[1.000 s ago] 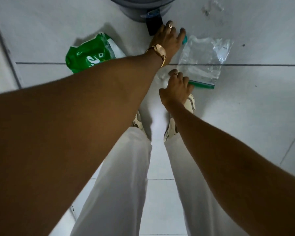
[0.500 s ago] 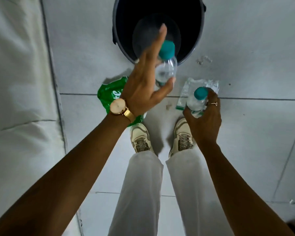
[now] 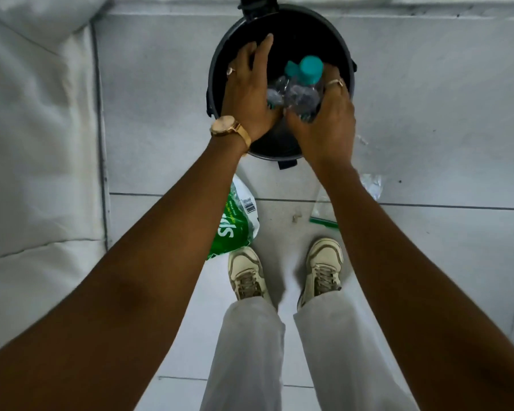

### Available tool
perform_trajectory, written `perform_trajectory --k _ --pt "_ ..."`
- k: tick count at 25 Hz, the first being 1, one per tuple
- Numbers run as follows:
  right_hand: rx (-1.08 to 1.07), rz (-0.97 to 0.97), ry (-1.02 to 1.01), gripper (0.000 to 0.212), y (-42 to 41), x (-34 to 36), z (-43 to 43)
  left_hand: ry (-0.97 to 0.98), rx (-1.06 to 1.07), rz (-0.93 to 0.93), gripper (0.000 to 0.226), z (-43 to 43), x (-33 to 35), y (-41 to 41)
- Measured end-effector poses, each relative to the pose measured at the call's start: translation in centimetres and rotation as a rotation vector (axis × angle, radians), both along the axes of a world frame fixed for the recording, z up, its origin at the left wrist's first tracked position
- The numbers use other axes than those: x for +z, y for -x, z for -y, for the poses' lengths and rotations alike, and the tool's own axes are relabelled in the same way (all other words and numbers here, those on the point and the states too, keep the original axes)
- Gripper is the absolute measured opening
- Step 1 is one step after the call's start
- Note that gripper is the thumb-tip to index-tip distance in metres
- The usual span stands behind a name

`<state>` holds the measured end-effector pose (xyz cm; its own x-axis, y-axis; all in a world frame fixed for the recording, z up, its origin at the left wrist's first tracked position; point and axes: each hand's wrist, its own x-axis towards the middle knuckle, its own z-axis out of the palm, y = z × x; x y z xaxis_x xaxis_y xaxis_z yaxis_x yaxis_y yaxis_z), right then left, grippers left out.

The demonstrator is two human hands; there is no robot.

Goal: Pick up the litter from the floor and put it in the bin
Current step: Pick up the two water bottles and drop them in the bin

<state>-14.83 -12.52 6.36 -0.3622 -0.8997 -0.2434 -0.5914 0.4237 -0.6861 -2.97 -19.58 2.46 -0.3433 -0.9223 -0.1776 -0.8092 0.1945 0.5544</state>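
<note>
Bed [image 3: 36, 143]: white, along the left edge, cut off by the frame at left and top.
Left arm: bare, runs from the lower left corner up toward the bin; it covers the left part of the wrapper.
Watch [image 3: 224, 126]: gold, on the left wrist, face up.
Wrapper [image 3: 238, 223]: green and white, crumpled on the floor just left of the left shoe; only part of its print and a barcode can be read, the rest is under the arm.
Left hand [image 3: 250, 93]: over the bin's mouth, palm turned inward, fingers stretched forward and loosely cupped against the left bottle; a ring on one finger. Whether it truly grips the bottle I cannot tell.
Bin [image 3: 217, 69]: dark, round, open; most of its inside is blocked by the hands, and its inside is too dark to make out.
Bottles [image 3: 304, 90]: two clear ones with teal caps, side by side between the hands, above the bin's opening; the left cap is half hidden behind the right one.
Right hand [image 3: 327, 120]: wrapped round the right bottle from below and the side, ring showing.
Bag [image 3: 371, 185]: clear plastic with a green strip, on the floor near the right arm, mostly hidden by it.
Floor [image 3: 442, 129]: pale tiles.
</note>
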Motion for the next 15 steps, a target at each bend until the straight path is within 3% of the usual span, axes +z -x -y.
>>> perform_trajectory --k 3,7,9,11,13,15 --pt "0.074 0.051 0.024 0.055 0.6 0.5 2.7 0.042 -0.171 -0.214 0.099 -0.6 1.5 -0.3" --pt "0.269 0.276 0.005 0.057 1.6 1.5 1.8 0.045 0.089 -0.39 0.06 -1.2 2.1 1.7" --pt "0.074 0.32 0.019 0.064 3.2 0.4 -0.8 0.007 0.228 -0.346 0.047 -0.7 0.9 2.3" --pt "-0.309 0.288 0.038 0.054 5.6 -2.6 -4.5 -0.139 0.326 -0.266 0.043 -0.4 -1.0 2.6" --pt "-0.582 0.227 -0.175 0.052 8.0 -6.9 -8.9 -0.277 0.375 -0.186 0.048 -0.2 -2.5 2.8" --pt "-0.67 0.236 -0.571 0.072 9.4 -11.4 -13.2 -0.257 0.382 -0.128 0.056 -0.2 -2.9 2.9"
